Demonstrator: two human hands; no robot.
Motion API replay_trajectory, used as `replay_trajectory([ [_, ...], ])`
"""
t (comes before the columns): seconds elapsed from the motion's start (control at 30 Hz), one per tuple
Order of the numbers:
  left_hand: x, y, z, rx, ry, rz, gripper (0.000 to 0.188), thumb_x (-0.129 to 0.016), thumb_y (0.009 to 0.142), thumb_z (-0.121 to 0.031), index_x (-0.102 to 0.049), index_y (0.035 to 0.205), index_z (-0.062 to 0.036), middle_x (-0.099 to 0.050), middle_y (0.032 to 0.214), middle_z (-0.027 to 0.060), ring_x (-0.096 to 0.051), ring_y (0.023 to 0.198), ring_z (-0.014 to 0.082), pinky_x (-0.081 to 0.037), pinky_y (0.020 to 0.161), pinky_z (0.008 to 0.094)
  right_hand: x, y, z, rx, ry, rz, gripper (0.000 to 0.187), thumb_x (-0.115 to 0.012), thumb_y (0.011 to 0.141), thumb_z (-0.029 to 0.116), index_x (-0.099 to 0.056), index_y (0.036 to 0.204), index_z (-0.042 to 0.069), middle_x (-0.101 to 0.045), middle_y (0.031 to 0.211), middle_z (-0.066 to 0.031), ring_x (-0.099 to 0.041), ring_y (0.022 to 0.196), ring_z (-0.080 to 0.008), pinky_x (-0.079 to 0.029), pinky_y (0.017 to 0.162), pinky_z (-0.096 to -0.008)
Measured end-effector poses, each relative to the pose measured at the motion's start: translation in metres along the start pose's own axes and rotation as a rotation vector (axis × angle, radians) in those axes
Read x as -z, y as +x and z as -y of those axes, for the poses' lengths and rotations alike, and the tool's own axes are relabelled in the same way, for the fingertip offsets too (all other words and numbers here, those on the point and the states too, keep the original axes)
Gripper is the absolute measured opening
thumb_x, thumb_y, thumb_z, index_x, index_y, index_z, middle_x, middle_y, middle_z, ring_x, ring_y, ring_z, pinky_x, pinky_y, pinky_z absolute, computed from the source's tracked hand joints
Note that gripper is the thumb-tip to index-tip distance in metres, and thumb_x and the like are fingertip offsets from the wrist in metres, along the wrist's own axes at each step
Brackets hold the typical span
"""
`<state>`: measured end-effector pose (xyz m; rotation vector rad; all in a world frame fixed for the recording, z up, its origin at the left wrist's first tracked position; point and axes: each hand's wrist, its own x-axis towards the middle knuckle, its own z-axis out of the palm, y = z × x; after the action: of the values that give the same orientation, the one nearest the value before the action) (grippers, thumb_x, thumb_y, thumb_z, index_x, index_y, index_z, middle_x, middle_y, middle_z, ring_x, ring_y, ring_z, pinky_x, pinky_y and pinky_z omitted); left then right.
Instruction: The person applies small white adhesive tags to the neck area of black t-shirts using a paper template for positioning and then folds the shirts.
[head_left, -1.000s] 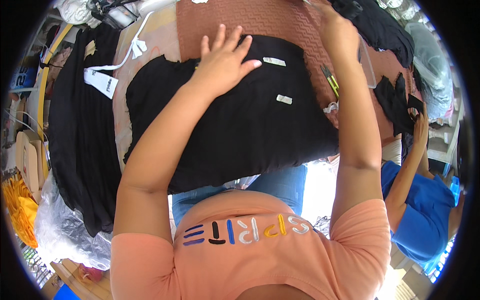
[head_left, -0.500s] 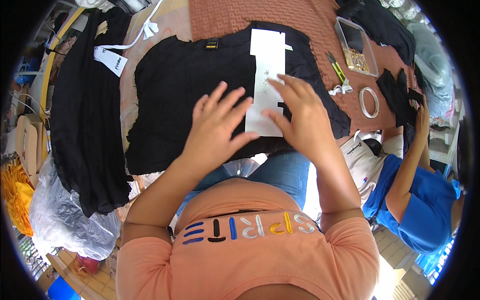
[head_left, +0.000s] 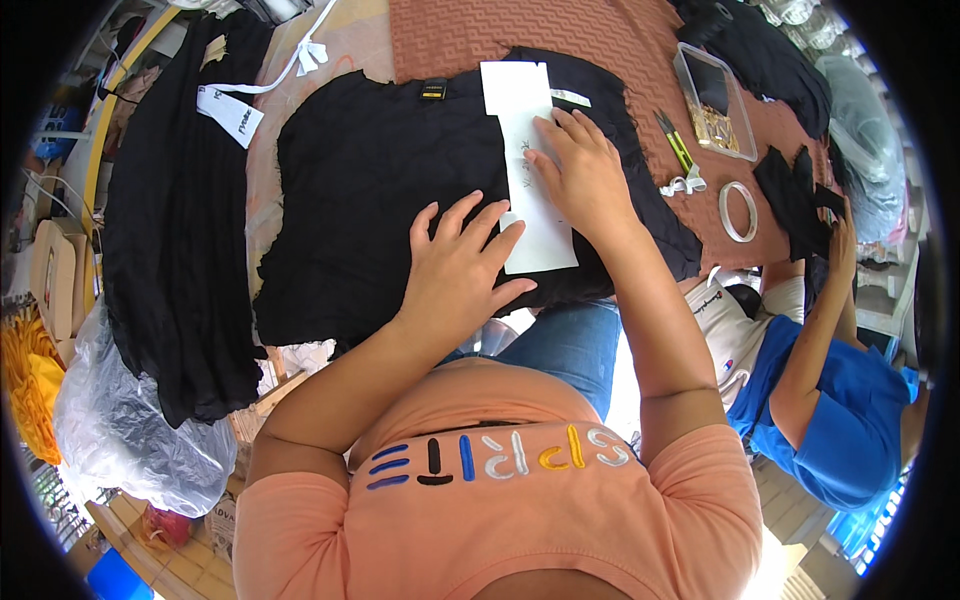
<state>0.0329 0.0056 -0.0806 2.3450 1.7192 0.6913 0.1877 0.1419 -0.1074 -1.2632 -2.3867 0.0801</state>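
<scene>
A black fabric piece (head_left: 350,190) with a small woven label (head_left: 433,90) at its far edge lies spread in front of me. On its right part rests a long white paper pattern (head_left: 526,150) with handwriting, slightly tilted. My left hand (head_left: 455,262) is open, fingers spread on the fabric, fingertips at the pattern's near left edge. My right hand (head_left: 588,180) lies open over the pattern's right side, its fingers stretched toward the far end. A small white strip (head_left: 571,98) shows on the fabric just beyond those fingers.
To the right lie yellow thread snips (head_left: 678,145), a tape roll (head_left: 738,212) and a clear plastic box (head_left: 745,140) of small gold pieces. Long black cloth (head_left: 165,220) hangs at the left, near a white tag (head_left: 235,118). A co-worker's hand (head_left: 843,240) handles black cloth at the right.
The paper pattern has turned, its far end shifting left and exposing more of the white strip. My right hand has moved farther away; my left has come nearer and to the right.
</scene>
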Motion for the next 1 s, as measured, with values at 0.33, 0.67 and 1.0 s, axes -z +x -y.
replay_trajectory([
  [0.33, -0.007, 0.005, 0.001, 0.025, 0.018, -0.019, 0.05, -0.075, 0.074, -0.037, -0.063, 0.115, -0.0101, -0.055, 0.126, 0.0025, -0.044, 0.122, 0.0251, -0.024, 0.102, 0.0571, -0.005, 0.019, -0.003, 0.031, -0.016, -0.002, 0.035, -0.062, 0.087, 0.027, -0.063, 0.117, 0.009, -0.056, 0.126, -0.013, -0.045, 0.126, -0.0317, -0.035, 0.103, -0.048],
  [0.67, -0.006, 0.014, 0.008, 0.054, 0.016, -0.016, 0.048, -0.076, 0.073, -0.034, -0.064, 0.113, -0.0096, -0.057, 0.12, 0.0032, -0.046, 0.118, 0.0232, -0.021, 0.102, 0.0607, -0.018, 0.041, -0.016, 0.06, -0.041, -0.025, 0.032, -0.058, 0.09, 0.027, -0.062, 0.117, 0.009, -0.056, 0.128, -0.0095, -0.042, 0.13, -0.0324, -0.035, 0.102, -0.0516],
  [1.0, -0.005, 0.018, 0.01, 0.065, 0.011, -0.015, 0.047, -0.077, 0.072, -0.034, -0.065, 0.11, -0.009, -0.057, 0.119, 0.0041, -0.045, 0.118, 0.0237, -0.02, 0.101, 0.0621, -0.032, 0.046, -0.021, 0.063, -0.011, -0.074, 0.035, -0.054, 0.093, 0.031, -0.061, 0.121, 0.012, -0.056, 0.131, -0.0069, -0.041, 0.131, -0.0318, -0.033, 0.105, -0.0522],
])
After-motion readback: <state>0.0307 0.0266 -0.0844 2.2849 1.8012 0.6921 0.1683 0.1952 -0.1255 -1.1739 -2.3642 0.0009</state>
